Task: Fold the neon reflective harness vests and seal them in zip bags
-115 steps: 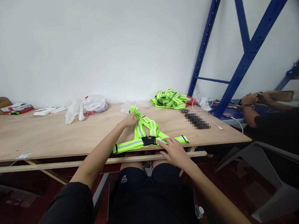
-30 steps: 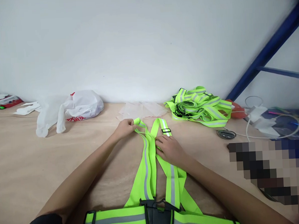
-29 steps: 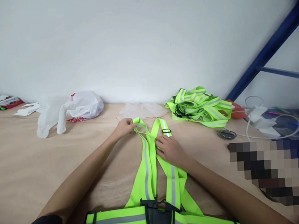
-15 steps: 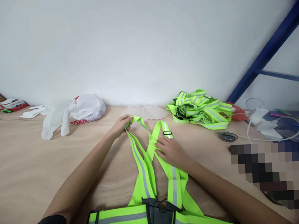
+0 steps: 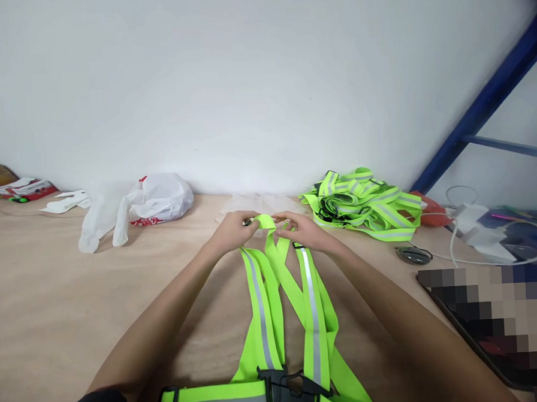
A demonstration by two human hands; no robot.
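Observation:
A neon green reflective harness (image 5: 263, 309) with grey stripes lies in front of me, its black buckle (image 5: 291, 393) at the bottom edge of the view. My left hand (image 5: 236, 231) pinches the far end of its left shoulder strap, where the strap bends over. Close beside it, my right hand (image 5: 302, 230) has its fingers closed on the same raised part of webbing, above the right strap. A black slider on that right strap shows partly below my right hand. My fingertips partly cover the webbing between them.
Several more green reflective straps (image 5: 363, 205) are heaped by the wall at the right. A computer mouse (image 5: 413, 254) and white cables (image 5: 453, 239) lie near them. White plastic bags (image 5: 160, 197) sit at the left, and a thin clear bag (image 5: 237, 204) lies behind my hands. A blue metal frame (image 5: 479, 103) rises at right.
My left hand has moved right with the strap end. My right hand has moved up and away from the middle of the right strap, to join the left at the top.

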